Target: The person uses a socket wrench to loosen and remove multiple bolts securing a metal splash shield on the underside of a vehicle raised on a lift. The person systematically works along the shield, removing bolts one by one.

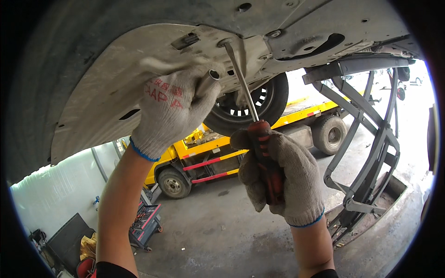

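My right hand (296,178), in a worn knit glove, is wrapped round the red and black handle of a screwdriver (244,88). Its steel shank slants up and left, and the tip meets a round fastener (224,42) in the grey underbody panel (134,60). To the left, my gloved left hand (171,102) is raised close beneath the same panel. A metal socket (209,79) is pinched in it, the hollow end pointing up and right. Fingers on the far side of this hand are partly hidden.
Overhead spans the car's underside, with a wheel (259,99) behind the screwdriver. At right stands a scissor lift (371,134). Beyond are a yellow truck (218,162) and a tool cart (146,222); an open black case (69,241) lies lower left.
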`<state>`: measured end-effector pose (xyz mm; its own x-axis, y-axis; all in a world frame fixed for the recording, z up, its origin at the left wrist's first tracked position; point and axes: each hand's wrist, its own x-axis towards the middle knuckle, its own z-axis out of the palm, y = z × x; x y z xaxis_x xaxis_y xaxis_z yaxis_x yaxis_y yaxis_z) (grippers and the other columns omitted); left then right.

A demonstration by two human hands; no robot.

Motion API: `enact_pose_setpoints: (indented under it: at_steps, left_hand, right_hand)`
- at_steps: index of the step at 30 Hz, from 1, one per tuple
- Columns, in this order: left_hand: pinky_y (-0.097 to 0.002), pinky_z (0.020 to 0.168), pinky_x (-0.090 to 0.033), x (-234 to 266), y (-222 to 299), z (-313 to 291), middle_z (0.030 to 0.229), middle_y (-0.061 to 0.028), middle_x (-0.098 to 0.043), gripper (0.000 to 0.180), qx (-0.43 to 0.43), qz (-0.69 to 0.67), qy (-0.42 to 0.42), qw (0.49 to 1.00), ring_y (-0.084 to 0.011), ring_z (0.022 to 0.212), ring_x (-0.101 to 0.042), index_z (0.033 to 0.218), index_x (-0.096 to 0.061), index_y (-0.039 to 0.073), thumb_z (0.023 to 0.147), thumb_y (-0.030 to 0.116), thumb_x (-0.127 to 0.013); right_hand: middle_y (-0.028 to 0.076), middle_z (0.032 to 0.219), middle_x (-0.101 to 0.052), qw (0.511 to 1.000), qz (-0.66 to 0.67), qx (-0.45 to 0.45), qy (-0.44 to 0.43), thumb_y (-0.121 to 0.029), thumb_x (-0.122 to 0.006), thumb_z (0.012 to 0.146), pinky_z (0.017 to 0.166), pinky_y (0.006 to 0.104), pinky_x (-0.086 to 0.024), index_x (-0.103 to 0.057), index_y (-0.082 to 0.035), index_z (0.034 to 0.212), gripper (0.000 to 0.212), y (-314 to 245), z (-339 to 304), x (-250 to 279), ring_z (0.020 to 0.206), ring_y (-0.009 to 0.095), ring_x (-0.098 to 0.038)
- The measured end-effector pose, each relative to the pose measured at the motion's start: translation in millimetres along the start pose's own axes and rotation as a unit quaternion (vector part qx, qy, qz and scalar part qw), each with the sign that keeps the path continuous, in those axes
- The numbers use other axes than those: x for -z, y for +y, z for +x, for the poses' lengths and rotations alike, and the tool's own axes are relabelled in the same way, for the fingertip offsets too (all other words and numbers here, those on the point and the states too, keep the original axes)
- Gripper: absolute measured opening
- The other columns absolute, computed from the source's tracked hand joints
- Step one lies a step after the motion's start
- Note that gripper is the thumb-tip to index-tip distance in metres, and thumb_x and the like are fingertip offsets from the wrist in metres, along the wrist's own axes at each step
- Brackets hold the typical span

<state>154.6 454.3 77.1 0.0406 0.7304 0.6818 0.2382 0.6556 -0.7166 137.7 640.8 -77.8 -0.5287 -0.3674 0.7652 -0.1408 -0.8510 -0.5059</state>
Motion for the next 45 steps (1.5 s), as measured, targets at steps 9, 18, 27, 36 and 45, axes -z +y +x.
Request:
enact_pose_setpoints:
  at_steps: [9,18,27,36,45]
  left_hand:
    - [-0.0311,0.065,-0.052,5,10,4,0.078,-0.0077,-0.069,0.022,0.075,-0.152,-0.023,0.985,-0.0154,0.069,-0.065,0.102,-0.071,0.001,0.096,0.022,-0.069]
    - [-0.0267,0.053,-0.045,17,28,36,0.064,-0.0017,-0.062,0.036,0.276,-0.348,-0.212,0.871,-0.0094,0.057,-0.058,0.088,-0.070,0.004,0.098,0.038,-0.063]
    - [-0.0249,0.048,-0.040,-4,45,36,0.060,0.0013,-0.056,0.031,0.359,-0.352,-0.114,0.857,-0.0063,0.052,-0.051,0.075,-0.064,0.006,0.096,0.029,-0.064]
    - [-0.0285,0.054,-0.041,-8,58,35,0.060,0.0028,-0.052,0.034,0.395,-0.399,-0.049,0.826,-0.0070,0.057,-0.048,0.077,-0.065,0.004,0.093,0.033,-0.065]
    - [-0.0256,0.051,-0.039,-6,58,31,0.062,0.0047,-0.052,0.028,0.397,-0.448,-0.061,0.799,-0.0043,0.057,-0.047,0.079,-0.064,0.005,0.097,0.027,-0.063]
  right_hand:
    - [0.009,0.076,-0.065,0.964,0.238,-0.076,-0.093,-0.048,-0.055,0.102,0.037,0.0262,-0.040,-0.053,0.002,0.139,0.063,21,14,8,0.045,0.015,-0.053]
    - [0.009,0.079,-0.066,0.930,0.335,-0.114,-0.103,-0.047,-0.056,0.101,0.035,0.0265,-0.037,-0.044,-0.001,0.146,0.066,43,23,16,0.043,0.015,-0.051]
    - [0.015,0.095,-0.073,0.855,-0.424,0.242,0.176,-0.017,-0.072,0.093,0.065,0.0344,-0.056,-0.053,0.000,0.133,0.047,40,-2,-7,0.077,0.021,-0.072]
    - [0.008,0.079,-0.069,0.911,-0.354,0.169,0.129,-0.020,-0.065,0.098,0.062,0.0288,-0.051,-0.059,0.003,0.124,0.035,22,-2,2,0.068,0.013,-0.066]
    - [0.001,0.082,-0.064,0.984,-0.132,0.039,0.116,-0.021,-0.062,0.101,0.053,0.0204,-0.041,-0.059,0.001,0.126,0.034,26,-4,-3,0.063,0.003,-0.053]
